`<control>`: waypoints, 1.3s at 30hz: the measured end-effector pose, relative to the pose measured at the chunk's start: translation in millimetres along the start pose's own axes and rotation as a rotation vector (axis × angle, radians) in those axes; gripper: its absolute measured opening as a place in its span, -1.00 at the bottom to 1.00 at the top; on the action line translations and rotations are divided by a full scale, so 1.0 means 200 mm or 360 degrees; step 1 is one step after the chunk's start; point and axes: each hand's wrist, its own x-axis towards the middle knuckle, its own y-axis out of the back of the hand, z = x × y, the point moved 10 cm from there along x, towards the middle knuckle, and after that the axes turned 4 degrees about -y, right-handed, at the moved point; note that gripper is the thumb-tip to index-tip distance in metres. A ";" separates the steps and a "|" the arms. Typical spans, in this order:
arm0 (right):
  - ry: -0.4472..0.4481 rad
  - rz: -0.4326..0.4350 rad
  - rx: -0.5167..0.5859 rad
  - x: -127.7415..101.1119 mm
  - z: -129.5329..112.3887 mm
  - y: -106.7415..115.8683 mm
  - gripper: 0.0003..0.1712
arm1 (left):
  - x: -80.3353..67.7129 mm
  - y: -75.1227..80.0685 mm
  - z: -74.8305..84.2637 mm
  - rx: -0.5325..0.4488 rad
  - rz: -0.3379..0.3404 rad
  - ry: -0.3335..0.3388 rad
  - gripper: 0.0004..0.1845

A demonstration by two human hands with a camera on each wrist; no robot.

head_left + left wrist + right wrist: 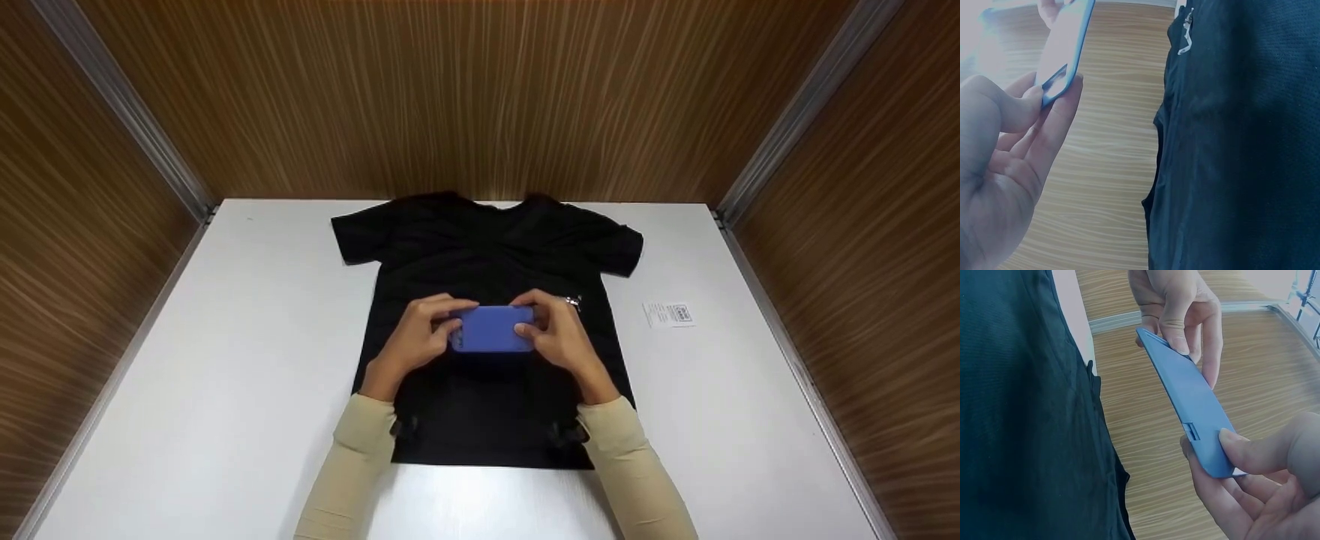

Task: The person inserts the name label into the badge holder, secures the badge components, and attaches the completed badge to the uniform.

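Observation:
A flat blue phone-sized case is held level above a black t-shirt spread flat on the white table. My left hand pinches its left end between thumb and fingers. My right hand pinches the right end the same way. In the left wrist view the blue case sits between my thumb and fingers. The right wrist view shows the case edge-on, with my right fingers near and my left hand far.
A small white printed tag lies on the table right of the shirt. Wood-grain walls close in the back and both sides. A small metal zip pull shows on the shirt near my right hand.

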 end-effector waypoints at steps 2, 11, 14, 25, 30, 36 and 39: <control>0.0000 -0.0021 0.0027 0.00 0.00 0.00 -0.69 | 0.00 0.00 0.00 -0.0003 0.0002 0.0004 -0.55; -0.0090 -0.0030 0.0009 0.00 0.03 0.00 -0.64 | 0.00 0.01 -0.01 -0.0005 0.0014 0.0022 -0.58; -0.0104 0.0020 -0.0073 0.00 0.04 0.02 -0.64 | 0.00 0.00 -0.01 -0.0017 0.0004 0.0034 -0.59; -0.0006 -0.0010 -0.0153 0.01 0.01 0.02 -0.64 | -0.01 -0.01 -0.03 0.0024 -0.0004 0.0067 -0.59; -0.0018 -0.0011 -0.0155 0.01 0.01 0.02 -0.63 | -0.01 0.00 -0.03 0.0008 0.0000 0.0066 -0.59; -0.0052 -0.0031 -0.0172 0.00 0.03 0.02 -0.63 | -0.01 -0.01 -0.03 -0.0041 -0.0015 0.0069 -0.59; -0.0064 -0.0046 -0.0178 0.00 0.03 0.01 -0.62 | -0.01 -0.01 -0.04 -0.0021 -0.0021 0.0072 -0.59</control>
